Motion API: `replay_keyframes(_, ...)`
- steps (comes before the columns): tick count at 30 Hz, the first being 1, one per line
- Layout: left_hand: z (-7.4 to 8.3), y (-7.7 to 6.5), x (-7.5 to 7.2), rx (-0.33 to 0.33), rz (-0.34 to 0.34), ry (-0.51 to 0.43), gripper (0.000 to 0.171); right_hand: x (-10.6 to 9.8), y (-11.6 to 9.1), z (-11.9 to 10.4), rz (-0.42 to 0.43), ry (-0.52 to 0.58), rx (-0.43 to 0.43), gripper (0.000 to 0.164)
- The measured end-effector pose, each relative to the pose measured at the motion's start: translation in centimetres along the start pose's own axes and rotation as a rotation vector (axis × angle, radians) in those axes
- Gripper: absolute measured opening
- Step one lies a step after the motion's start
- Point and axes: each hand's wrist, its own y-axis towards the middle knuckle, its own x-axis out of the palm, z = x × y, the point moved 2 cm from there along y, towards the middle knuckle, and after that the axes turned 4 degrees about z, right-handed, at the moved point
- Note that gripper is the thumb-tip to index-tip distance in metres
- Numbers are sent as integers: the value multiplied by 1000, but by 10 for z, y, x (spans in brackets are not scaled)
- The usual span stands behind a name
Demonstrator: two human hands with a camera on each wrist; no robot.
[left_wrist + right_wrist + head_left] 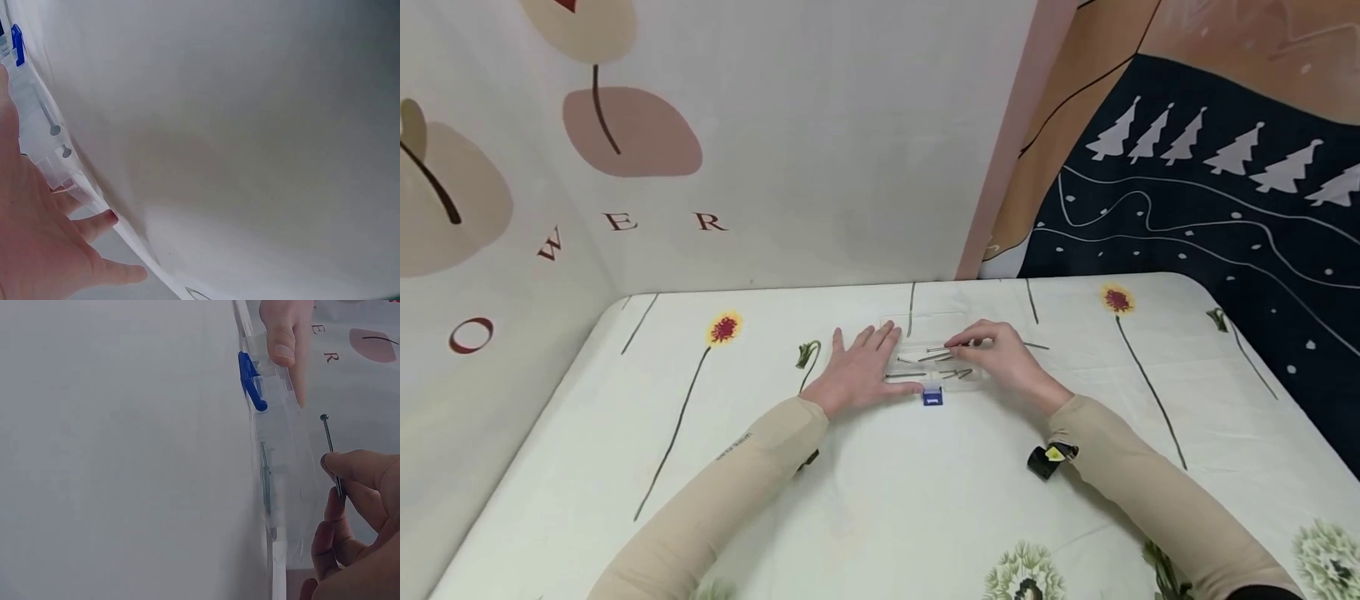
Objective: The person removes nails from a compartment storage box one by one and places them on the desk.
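Note:
A clear plastic box (917,385) (284,444) with a blue latch (932,397) (249,381) lies on the table, its lid raised at the far side. Several nails (906,375) (49,115) are scattered in it. With fingers spread, my left hand (861,371) (44,237) rests on the box's left side, thumb along the near edge by the latch. My right hand (1003,358) (362,506) pinches a nail (330,434) between thumb and fingers, over the right part of the box. In the right wrist view the nail's flat head points up, away from the fingertips.
A pale cloth with printed flowers (724,330) covers the table (865,500). Behind it hangs a white printed curtain (850,167), with a dark tree-patterned cloth (1187,208) to the right. A small black device (1043,462) sits at the right wrist.

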Motion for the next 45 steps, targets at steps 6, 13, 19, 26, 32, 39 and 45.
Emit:
replay_keyframes(6, 0, 0, 0, 4, 7, -14, 106, -7, -4, 3, -11, -9, 25, 18)
replay_keyframes(13, -1, 0, 0, 5, 11, -16, 106, -14, -4, 6, -11, -43, 32, 17)
replay_keyframes(19, -1, 0, 0, 7, 15, -10, 106, -22, -6, 10, -13, -79, 27, 16)
replay_keyframes(26, -1, -1, -2, 11, 14, -9, 105, -30, -10, 14, -16, -110, 54, 16)
replay_keyframes(32, 0, -2, -2, 13, 12, -22, 105, -38, -16, 18, -30, -116, 70, 18)
replay_keyframes(39, -1, -2, -2, 11, 5, -29, 105, -45, -21, 25, -57, -99, 97, 21)
replay_keyframes(45, -1, -2, -1, 14, 7, -41, 105, -51, -24, 29, -68, -105, 111, 23)
